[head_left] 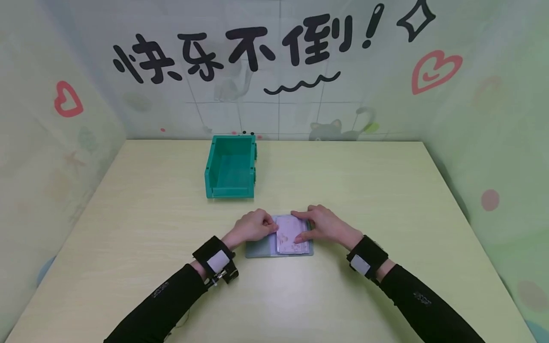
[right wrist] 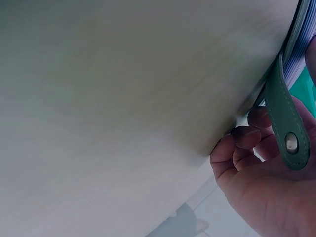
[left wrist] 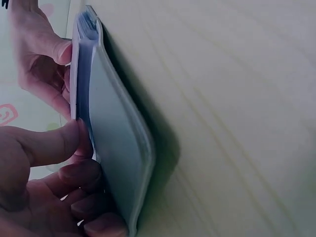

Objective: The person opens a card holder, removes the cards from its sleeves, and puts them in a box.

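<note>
A small card album with a grey-green cover lies open on the table, its pink flower-patterned page facing up. My left hand pinches that page's left edge between thumb and forefinger; in the left wrist view the curled lower fingers sit beside the cover. From the other side my right hand holds the album's right part, thumb on the page and forefinger along its top edge. A green strap with a metal snap sticks out from the album over the right palm in the right wrist view.
A teal open-fronted bin stands behind the album, near the table's back edge. Printed cloth walls enclose the pale wooden table at the back and sides. Both wrists wear black straps.
</note>
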`<action>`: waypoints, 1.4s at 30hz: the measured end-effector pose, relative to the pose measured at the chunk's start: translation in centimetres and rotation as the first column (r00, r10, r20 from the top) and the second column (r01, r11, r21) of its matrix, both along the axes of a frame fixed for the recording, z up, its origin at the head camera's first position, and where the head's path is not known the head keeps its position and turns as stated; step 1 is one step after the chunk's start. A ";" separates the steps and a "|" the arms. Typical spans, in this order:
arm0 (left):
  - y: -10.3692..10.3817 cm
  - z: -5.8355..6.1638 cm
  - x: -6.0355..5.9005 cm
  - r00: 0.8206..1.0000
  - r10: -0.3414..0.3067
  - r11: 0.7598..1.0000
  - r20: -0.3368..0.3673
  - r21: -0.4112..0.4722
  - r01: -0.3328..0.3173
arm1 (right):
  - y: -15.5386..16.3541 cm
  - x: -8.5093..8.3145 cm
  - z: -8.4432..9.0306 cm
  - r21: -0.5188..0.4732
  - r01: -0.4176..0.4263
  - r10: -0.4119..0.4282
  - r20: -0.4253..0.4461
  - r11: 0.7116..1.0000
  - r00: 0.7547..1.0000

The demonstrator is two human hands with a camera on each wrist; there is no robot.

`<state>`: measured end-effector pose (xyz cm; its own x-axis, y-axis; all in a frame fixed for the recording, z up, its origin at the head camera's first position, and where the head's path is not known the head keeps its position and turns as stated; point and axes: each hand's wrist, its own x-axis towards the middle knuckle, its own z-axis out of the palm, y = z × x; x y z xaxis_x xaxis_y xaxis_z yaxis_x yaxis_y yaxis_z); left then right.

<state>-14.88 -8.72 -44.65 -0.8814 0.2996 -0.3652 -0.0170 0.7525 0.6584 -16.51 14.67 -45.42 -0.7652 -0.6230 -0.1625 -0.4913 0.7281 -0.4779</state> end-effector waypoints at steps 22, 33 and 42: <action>-0.4 -0.1 0.8 0.998 0.000 0.999 -0.059 0.039 0.003 | -0.6 0.3 0.1 -0.086 0.099 -0.094 0.063 0.991 0.994; -1.8 0.7 0.3 1.000 0.011 0.998 0.008 0.060 -0.011 | -0.7 0.4 0.0 -0.090 0.126 -0.119 0.084 0.988 0.989; -4.1 1.7 -0.1 0.983 0.098 0.980 0.154 0.158 -0.122 | -0.7 0.7 0.0 -0.080 0.134 -0.129 0.073 0.988 0.989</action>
